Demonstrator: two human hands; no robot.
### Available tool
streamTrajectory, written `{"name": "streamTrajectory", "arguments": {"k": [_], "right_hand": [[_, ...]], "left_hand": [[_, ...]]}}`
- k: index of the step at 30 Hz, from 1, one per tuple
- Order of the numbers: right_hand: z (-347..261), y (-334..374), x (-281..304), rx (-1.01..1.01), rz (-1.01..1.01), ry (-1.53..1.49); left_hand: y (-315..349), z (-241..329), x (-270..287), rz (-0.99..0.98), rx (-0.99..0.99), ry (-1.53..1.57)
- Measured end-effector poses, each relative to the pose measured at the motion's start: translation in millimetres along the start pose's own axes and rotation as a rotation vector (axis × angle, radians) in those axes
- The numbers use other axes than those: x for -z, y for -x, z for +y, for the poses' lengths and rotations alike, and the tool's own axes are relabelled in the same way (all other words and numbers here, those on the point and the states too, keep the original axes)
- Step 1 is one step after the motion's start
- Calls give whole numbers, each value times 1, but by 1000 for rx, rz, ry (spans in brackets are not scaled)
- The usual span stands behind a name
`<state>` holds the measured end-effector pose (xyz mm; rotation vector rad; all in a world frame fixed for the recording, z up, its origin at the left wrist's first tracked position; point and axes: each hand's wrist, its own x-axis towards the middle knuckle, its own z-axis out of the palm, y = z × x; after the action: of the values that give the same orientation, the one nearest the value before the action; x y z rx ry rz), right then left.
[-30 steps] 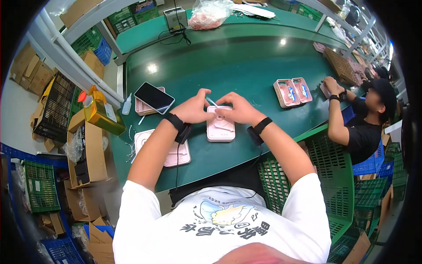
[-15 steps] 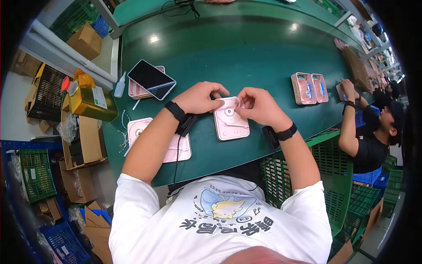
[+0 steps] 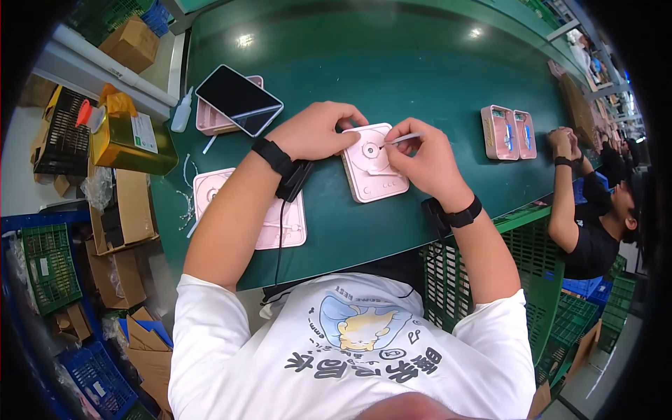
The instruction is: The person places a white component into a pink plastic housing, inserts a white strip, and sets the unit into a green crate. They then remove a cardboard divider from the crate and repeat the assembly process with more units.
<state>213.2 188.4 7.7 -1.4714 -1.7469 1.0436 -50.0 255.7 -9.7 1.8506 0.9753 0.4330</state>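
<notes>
A pink, flat box shaped like a small record player (image 3: 378, 183) lies face up on the green table, slightly turned. My left hand (image 3: 323, 131) rests at its upper left corner, thumb on the top edge and fingers curled round the far side. Between the thumb and fingers of my right hand (image 3: 432, 159) is a thin whitish stick (image 3: 407, 138), its dark tip close to the round hub on the box. What the tip touches is too small to tell. Under my left forearm lies a second, similar pink unit (image 3: 283, 222), partly hidden.
A phone (image 3: 240, 100) lies on a pink case (image 3: 210, 120), beside a small squeeze bottle (image 3: 183, 112). A yellow liquid container (image 3: 143, 143) stands at the left edge. An opened pink case (image 3: 498, 143) is at right, near a co-worker (image 3: 595, 217). A green crate (image 3: 528, 252) adjoins the front edge.
The thin stick now shows plainly in my right hand, which has turned and shifted slightly right. The pink box sits a little higher and further right in view, tilted more; the whole view has shifted too.
</notes>
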Motion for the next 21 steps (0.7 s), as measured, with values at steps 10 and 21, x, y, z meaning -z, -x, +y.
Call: {"name": "streamTrajectory", "arguments": {"k": [10,21], "right_hand": [[3,7,-14,144,-2,11],[3,20,-16,431,84,471]], "left_hand": [[9,-10,-5,54,-67,-116],[11,8,-16,146,-241,-172]]}}
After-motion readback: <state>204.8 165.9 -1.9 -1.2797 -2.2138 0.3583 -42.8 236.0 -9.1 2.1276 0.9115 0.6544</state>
